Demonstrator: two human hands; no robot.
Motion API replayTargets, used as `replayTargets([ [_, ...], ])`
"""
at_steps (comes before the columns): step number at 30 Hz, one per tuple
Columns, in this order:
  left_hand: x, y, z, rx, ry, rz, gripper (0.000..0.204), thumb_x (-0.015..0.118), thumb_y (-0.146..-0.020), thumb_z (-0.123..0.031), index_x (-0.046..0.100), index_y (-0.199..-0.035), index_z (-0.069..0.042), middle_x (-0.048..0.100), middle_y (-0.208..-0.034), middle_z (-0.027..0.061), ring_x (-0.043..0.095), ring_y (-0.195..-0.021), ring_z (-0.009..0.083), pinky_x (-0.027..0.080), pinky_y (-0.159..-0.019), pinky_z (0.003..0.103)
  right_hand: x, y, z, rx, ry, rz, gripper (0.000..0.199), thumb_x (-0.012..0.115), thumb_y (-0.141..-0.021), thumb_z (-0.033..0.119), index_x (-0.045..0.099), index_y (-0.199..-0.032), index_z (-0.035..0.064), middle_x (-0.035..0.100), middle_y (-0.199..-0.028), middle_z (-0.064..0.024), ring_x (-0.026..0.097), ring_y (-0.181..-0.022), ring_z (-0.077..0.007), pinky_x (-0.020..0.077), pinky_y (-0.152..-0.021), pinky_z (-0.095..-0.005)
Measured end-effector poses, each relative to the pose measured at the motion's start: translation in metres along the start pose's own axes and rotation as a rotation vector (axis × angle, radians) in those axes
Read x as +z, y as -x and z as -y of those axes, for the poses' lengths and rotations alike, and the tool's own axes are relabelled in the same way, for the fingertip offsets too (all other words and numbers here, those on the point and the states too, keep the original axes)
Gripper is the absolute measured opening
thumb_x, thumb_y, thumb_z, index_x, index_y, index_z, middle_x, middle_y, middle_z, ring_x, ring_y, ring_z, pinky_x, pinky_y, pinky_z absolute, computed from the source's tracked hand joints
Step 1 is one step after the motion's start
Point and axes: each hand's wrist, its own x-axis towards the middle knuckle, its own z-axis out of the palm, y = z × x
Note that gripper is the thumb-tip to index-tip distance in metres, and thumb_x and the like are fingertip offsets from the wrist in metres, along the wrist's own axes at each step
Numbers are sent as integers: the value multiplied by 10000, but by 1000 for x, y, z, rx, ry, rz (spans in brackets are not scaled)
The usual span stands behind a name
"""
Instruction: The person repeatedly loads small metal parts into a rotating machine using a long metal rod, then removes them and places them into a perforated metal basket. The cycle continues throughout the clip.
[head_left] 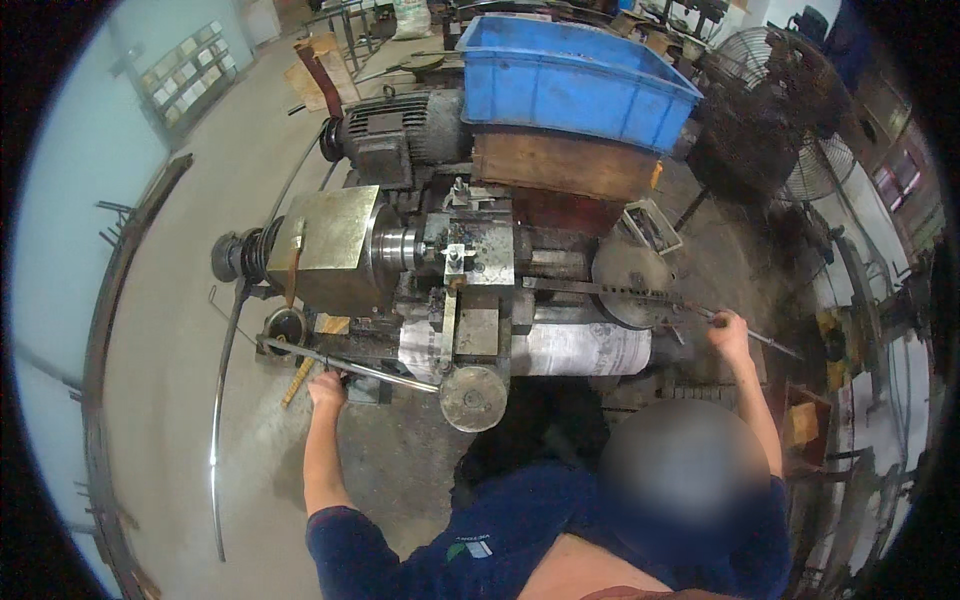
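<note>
Lathe lever (375, 372): long metal bar, lying slantwise across the front of the machine at 8 o'clock from picture centre. Head view, sole view.

Left hand (326, 388): grip closed around the lever's near end, low at the machine's left front.

Right hand (729, 330): at 3 o'clock, grip wrapped on a thin metal rod (650, 297) that runs leftward past a round grey disc (630, 280) into the machine.

Machine body (460, 280): grey headstock block (330, 248) at its 9 o'clock, round handwheel (473, 398) at its 6 o'clock.

Motor (400, 125): at 11 o'clock. Blue plastic crate (575, 75) on a wooden box (565, 165) at 12 o'clock. Fan (770, 110) at 2 o'clock. Concrete floor (170, 380) with a curved metal strip (225, 400).

Hazard, as judged: both arms are spread wide; a slip of the right hand on the thin rod could carry fingers toward the disc, and the sleeve sits near the handwheel.
</note>
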Motion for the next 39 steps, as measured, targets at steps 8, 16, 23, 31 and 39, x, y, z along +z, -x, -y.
replayTargets([
  [8, 1, 25, 56, -141, 1085, -111, 413, 618, -755, -257, 549, -1078, -8, 621, -802, 145, 610, -612, 218, 480, -498, 318, 36, -12, -138, 264, 446, 106, 386, 640, -583, 190, 561, -937, 58, 580, -978, -167, 538, -924, -346, 435, -809, -412],
  [16, -65, 20, 35, -362, 1708, -146, 450, 531, -844, -367, 526, -927, 76, 593, -658, 150, 594, -493, 218, 502, -433, 287, 35, 50, -94, 327, 391, 55, 267, 625, -563, 186, 567, -792, 62, 598, -795, -163, 561, -803, -346, 455, -715, -408],
  [23, -56, -8, -3, -434, 1734, -373, 278, 508, -807, -198, 493, -904, 62, 557, -730, 120, 565, -477, 212, 502, -379, 315, 54, 165, -43, 364, 244, 24, 309, 587, -537, 236, 560, -799, 74, 592, -690, -172, 582, -678, -366, 471, -623, -427],
  [31, -63, 3, -4, -360, 1777, -375, 293, 491, -815, -210, 463, -929, 58, 550, -668, 110, 570, -468, 220, 485, -354, 307, 53, 181, -15, 444, 168, 95, 349, 557, -555, 263, 581, -857, 89, 597, -733, -207, 576, -709, -387, 456, -648, -464],
  [39, -59, 0, 13, -395, 1585, -194, 329, 501, -826, -263, 474, -840, 65, 549, -602, 128, 560, -413, 253, 487, -346, 312, 54, 176, -16, 409, 163, 32, 336, 599, -565, 259, 565, -843, 73, 585, -726, -207, 561, -705, -396, 439, -630, -471],
])
